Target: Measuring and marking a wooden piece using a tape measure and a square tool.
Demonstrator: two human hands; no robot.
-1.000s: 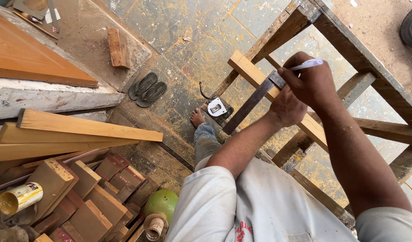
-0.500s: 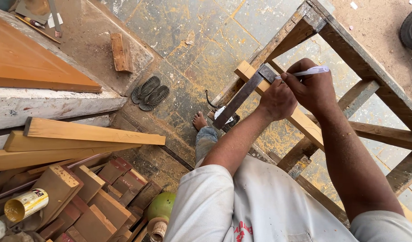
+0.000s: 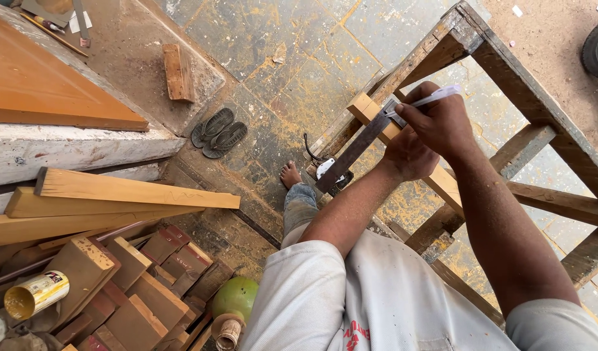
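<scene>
Two hands work at marking: the left hand [image 3: 409, 153] presses a try square [image 3: 357, 146] on the pale wooden strip [image 3: 442, 182] (atop the trestle [image 3: 526, 97]), the right hand [image 3: 442, 120] pinches a white pen [image 3: 435, 97], which next needs a steady stroke along the blade.

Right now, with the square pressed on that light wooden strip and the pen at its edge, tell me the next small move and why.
Probably draw the pen along the try square's blade across the light wooden strip. The left hand presses the square against the strip, and the right hand has the pen tip at the blade's edge.
</scene>
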